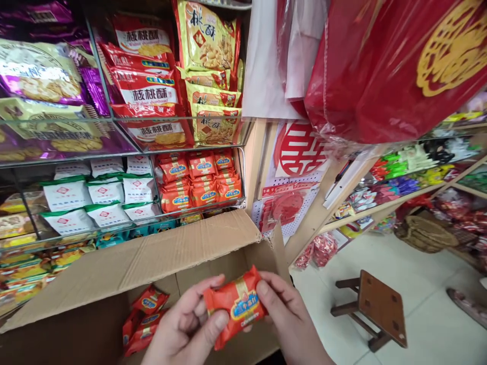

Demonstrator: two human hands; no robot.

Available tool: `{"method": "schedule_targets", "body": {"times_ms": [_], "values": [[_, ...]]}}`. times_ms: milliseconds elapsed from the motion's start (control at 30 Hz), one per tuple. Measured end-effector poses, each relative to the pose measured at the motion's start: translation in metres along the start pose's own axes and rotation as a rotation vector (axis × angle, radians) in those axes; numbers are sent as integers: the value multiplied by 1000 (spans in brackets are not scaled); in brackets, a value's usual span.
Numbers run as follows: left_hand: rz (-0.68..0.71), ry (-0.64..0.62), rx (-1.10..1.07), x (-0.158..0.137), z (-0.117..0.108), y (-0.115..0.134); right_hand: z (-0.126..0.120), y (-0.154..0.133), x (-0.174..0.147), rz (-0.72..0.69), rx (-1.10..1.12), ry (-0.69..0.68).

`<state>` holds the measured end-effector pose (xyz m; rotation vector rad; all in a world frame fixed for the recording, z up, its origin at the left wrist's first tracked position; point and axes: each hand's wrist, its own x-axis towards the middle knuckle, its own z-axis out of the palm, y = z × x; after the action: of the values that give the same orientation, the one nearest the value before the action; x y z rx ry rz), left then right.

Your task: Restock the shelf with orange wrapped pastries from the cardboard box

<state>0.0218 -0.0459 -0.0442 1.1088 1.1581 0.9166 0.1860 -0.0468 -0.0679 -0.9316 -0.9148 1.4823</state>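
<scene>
A small red snack packet [240, 307] with a blue and yellow label is held between both hands, tilted up to the right. My left hand [190, 319] pinches its left end, thumb on the front. At the right end, my right hand [283, 309] grips it with the thumb over the edge. Below the hands stands an open cardboard box [144, 258], its far flap raised. Inside it, to the left of my left hand, lie several matching red packets [146, 322]. More of these stacked red packets [203, 177] fill a shelf bin beyond the box.
White packets with green edges [108, 195] sit left of the red ones. Walnut shortbread bags [148, 94] are above. A red bag in clear plastic [373, 71] hangs at upper right. A wooden stool [382, 306] stands on the tiled floor, with a wicker basket [424, 233] behind.
</scene>
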Motion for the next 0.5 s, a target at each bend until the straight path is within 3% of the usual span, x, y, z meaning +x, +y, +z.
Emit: {"method": "schedule_targets", "body": {"times_ms": [100,200,300,433,500], "values": [[9,-5,-25,12,0,22,5,-12,11,-26,123,-27],[6,28,-9,20,-6,30,8,-11,17,-87,103,-15],[-6,15,-3,23,-14,28,9,-6,18,-213,-50,-41],[0,-163,138,17,-34,15,13,0,21,-404,-413,-171],[45,-69,393,10,-53,8,10,-4,20,-454,-470,-201]]}}
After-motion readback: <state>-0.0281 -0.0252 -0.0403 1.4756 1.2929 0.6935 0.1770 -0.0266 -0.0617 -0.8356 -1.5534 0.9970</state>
